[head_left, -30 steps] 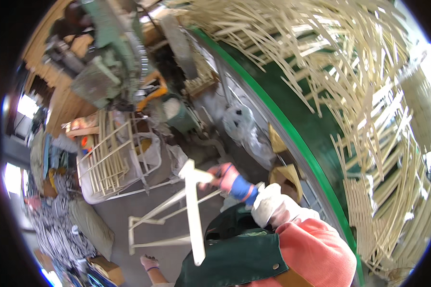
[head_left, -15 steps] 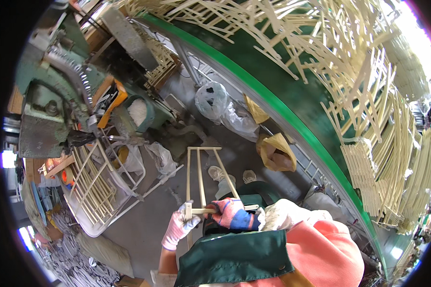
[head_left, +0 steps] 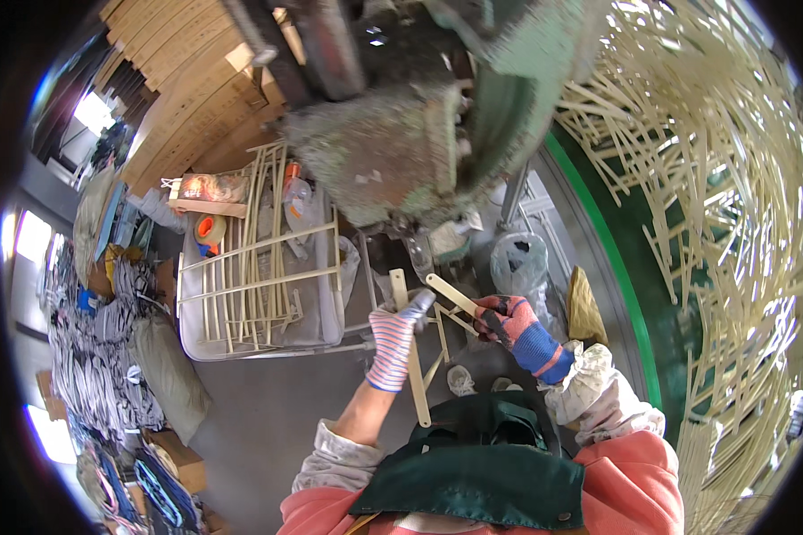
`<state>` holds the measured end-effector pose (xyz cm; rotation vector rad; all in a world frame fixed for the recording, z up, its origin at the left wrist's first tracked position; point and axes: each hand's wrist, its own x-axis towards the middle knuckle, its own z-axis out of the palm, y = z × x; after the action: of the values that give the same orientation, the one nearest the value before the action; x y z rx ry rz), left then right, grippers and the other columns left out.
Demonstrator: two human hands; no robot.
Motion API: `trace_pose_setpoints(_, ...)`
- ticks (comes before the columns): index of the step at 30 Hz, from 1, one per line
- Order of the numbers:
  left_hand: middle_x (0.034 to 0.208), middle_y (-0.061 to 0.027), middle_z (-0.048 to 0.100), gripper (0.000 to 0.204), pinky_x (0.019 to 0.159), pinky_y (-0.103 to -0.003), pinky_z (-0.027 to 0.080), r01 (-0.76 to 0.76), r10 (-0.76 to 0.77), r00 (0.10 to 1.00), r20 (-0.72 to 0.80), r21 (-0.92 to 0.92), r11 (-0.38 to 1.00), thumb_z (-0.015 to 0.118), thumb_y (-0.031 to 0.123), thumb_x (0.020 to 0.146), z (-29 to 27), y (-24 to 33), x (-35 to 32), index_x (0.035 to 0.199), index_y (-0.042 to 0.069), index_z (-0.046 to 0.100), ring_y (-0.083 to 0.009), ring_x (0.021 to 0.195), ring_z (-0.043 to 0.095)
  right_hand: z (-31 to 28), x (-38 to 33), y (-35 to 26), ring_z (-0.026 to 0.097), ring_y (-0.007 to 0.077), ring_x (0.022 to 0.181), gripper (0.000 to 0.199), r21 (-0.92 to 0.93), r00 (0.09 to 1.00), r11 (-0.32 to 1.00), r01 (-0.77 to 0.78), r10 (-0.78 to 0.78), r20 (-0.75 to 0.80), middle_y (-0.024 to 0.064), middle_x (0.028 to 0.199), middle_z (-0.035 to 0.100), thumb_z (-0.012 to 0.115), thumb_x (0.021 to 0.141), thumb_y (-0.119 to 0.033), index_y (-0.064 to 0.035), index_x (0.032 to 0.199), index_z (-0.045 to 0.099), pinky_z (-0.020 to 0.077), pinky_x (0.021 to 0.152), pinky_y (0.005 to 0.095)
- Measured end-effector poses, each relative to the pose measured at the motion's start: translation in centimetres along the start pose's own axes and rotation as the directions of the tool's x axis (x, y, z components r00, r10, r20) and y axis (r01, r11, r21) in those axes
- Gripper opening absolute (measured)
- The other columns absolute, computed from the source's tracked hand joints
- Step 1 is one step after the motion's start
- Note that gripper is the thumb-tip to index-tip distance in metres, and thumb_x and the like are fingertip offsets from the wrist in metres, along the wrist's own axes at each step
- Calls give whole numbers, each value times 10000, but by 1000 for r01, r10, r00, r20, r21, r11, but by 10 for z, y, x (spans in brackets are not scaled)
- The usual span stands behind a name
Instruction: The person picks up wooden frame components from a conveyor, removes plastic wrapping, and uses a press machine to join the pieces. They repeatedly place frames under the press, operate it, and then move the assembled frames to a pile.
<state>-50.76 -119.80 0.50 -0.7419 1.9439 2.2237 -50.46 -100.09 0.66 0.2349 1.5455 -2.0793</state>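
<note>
My left hand (head_left: 394,339), in a white glove with red stripes, is closed around a long pale flat slat (head_left: 418,385) with holes near its ends. In my right hand (head_left: 525,337), in a pink and blue glove, another pale slat (head_left: 452,294) is gripped by its lower end, its holed tip pointing up and left. Thin crosspieces (head_left: 442,334) show between the hands and look joined to these slats as one frame; the joints are partly hidden by my fingers. The upper slat ends lie close to the tip of a worn green machine (head_left: 375,156).
At left, a white tray table (head_left: 254,349) bears pale slatted frames (head_left: 259,259), an orange-centred tape roll (head_left: 210,230) and a clear bottle (head_left: 297,198). A green-edged table (head_left: 617,259) at right carries heaped slats (head_left: 714,178). Plastic bags (head_left: 519,259) hang beside it.
My view has swung left towards the machine and tray table. The slatted frame has come up from near my lap to the machine's tip, and my hands are farther apart.
</note>
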Motion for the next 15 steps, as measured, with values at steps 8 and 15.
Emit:
trace_pose_setpoints(8,452,17,470,324,416,-239,292,-170,170,985,1,-60,984,717,188,799,22,25,35,536,69,570,-66,400,405,11,50,-13,517,91,599,212,79,992,995,61,-69,110,25,715,574,585,891,-110,40,1041,595,380,491,219)
trace_pose_setpoints(15,494,33,493,244,431,-232,301,-151,151,988,11,-56,987,713,180,804,23,38,44,624,62,598,-54,423,408,8,62,-23,501,100,579,268,91,987,991,-95,82,139,40,727,583,551,909,-107,40,1133,533,458,522,236)
